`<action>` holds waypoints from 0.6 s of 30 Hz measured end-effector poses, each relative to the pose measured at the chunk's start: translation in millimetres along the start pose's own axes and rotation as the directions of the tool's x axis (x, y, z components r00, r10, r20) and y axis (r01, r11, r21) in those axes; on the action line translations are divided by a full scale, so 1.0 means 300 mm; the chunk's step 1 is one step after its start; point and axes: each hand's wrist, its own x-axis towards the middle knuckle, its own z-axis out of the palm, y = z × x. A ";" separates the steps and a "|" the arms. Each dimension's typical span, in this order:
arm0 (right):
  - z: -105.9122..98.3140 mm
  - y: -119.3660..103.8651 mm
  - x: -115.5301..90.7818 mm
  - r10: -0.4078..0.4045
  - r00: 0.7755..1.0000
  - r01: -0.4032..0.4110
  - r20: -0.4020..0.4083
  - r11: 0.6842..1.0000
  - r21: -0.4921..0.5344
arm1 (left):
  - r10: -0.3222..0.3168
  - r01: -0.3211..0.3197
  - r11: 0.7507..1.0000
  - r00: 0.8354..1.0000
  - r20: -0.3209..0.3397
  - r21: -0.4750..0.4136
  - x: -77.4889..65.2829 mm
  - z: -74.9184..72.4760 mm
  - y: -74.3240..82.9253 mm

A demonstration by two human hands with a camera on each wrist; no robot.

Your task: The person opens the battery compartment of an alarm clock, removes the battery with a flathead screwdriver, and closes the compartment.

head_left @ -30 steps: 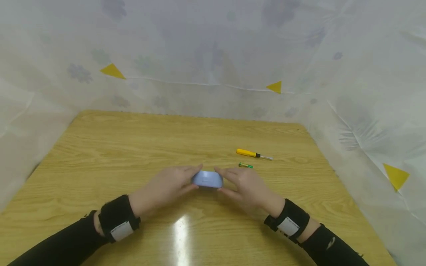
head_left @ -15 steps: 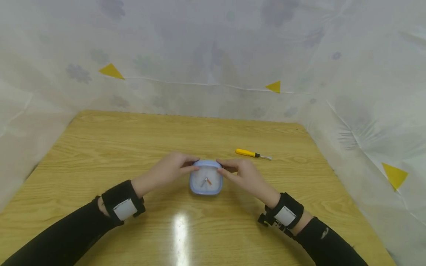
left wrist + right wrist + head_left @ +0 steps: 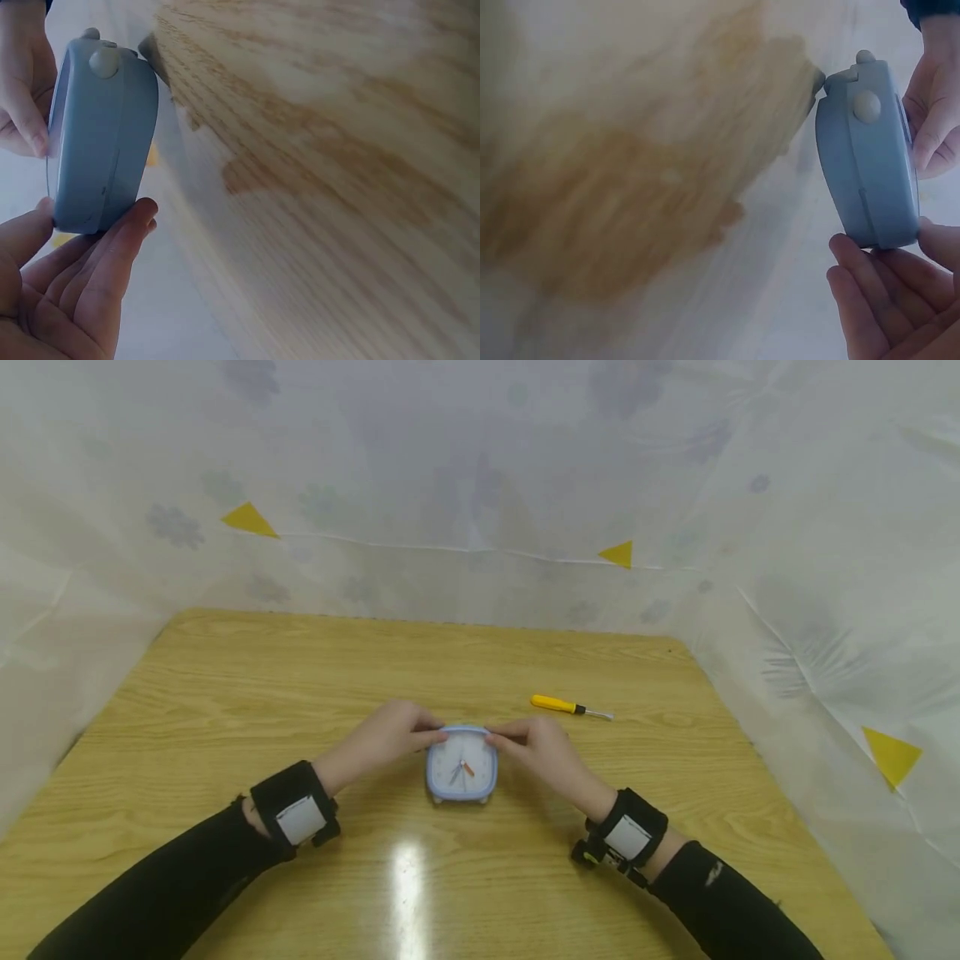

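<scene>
A light blue alarm clock (image 3: 462, 764) with a white dial and small pale feet stands upright at mid-table, its face toward me. My left hand (image 3: 381, 742) pinches its upper left corner, thumb on the front rim and fingers behind. At the opposite upper corner, my right hand (image 3: 551, 758) holds it the same way. Seen edge-on in the left wrist view, the clock's blue side (image 3: 105, 142) shows a pale round foot. The right wrist view has the clock's other side (image 3: 874, 157) above the curled fingers.
A screwdriver (image 3: 558, 704) with a yellow handle lies beyond my right hand. The wooden table (image 3: 300, 677) ends at a pale flowered sheet (image 3: 465, 468) marked with yellow triangles (image 3: 618, 554). Black bands (image 3: 295, 808) wrap both wrists.
The clock has turned from showing a plain blue side to showing its dial upright. Both hands have shifted to its upper corners. A small green battery near the screwdriver is now hidden from view.
</scene>
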 end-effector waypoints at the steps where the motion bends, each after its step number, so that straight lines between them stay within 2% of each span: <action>1: 0.002 0.004 0.003 0.005 1.000 -0.006 -0.005 1.000 -0.003 | -0.010 0.010 1.000 1.000 0.002 0.001 0.004 0.002 -0.001; 9: 0.014 0.012 0.029 0.050 0.998 -0.051 -0.034 0.999 -0.010 | -0.057 0.057 0.998 0.998 -0.015 0.023 0.027 0.015 -0.004; 18: 0.031 0.023 0.052 0.056 0.998 -0.058 -0.040 0.997 -0.051 | -0.032 0.036 0.998 0.997 -0.077 0.056 0.042 0.047 -0.034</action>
